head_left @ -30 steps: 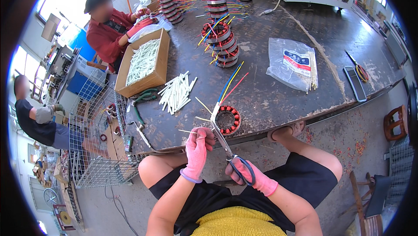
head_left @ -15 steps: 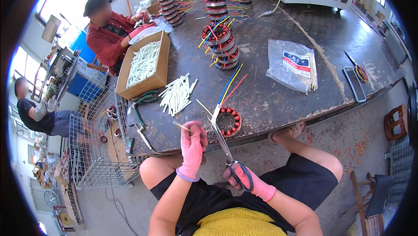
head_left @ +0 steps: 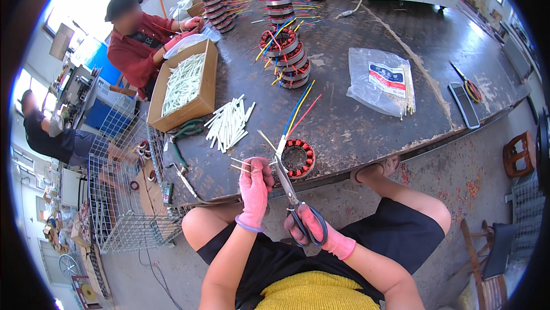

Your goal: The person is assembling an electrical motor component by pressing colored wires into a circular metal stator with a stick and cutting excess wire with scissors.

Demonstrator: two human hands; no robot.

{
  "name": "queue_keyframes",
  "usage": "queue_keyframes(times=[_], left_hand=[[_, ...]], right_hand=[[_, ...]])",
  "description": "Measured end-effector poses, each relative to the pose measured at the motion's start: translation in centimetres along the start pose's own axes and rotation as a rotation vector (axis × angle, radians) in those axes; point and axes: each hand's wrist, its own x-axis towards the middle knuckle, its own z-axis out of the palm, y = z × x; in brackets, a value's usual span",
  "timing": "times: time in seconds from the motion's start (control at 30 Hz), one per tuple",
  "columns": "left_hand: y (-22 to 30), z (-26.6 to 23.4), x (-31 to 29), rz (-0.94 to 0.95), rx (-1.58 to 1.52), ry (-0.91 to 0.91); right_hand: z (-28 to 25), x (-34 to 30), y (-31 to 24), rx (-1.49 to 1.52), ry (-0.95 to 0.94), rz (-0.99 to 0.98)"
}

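My left hand point(head_left: 256, 187), in a pink glove, is closed on thin pale strips, perhaps cable ties, whose ends point(head_left: 239, 167) stick out to the left. My right hand point(head_left: 323, 234), gloved too, grips scissors point(head_left: 285, 183) by their dark handles. Their blades point up and away, the tips close to a white sleeve point(head_left: 281, 146). That sleeve sits around blue, yellow and red wires point(head_left: 299, 112) beside a ring-shaped motor stator point(head_left: 310, 158) with red windings. The stator lies flat near the table's front edge. Whether the blades touch a strip, I cannot tell.
White sleeve pieces point(head_left: 228, 124) lie in a pile near a carton point(head_left: 209, 84) full of them. Pliers point(head_left: 179, 144), stacked stators point(head_left: 293, 64), a plastic bag point(head_left: 366, 89), a phone point(head_left: 464, 105) and more scissors point(head_left: 473, 91) are on the table. A co-worker point(head_left: 140, 41) sits at the far left.
The scissors and my right hand have shifted slightly left, bringing the blades nearer my left hand. My left hand has barely moved; two strip ends now show from it.
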Motion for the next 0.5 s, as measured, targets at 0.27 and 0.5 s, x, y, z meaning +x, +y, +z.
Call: queue_keyframes(times=[0.27,0.5], left_hand=[[-0.2,-0.2,-0.1,-0.001,0.014,-0.008],[2.0,0.0,1.4,0.025,0.012,-0.065]], right_hand=[[1.6,0.4,-0.1,-0.048,0.154,0.0],[2.0,-1.7,-0.1,-0.146,0.085,-0.031]])
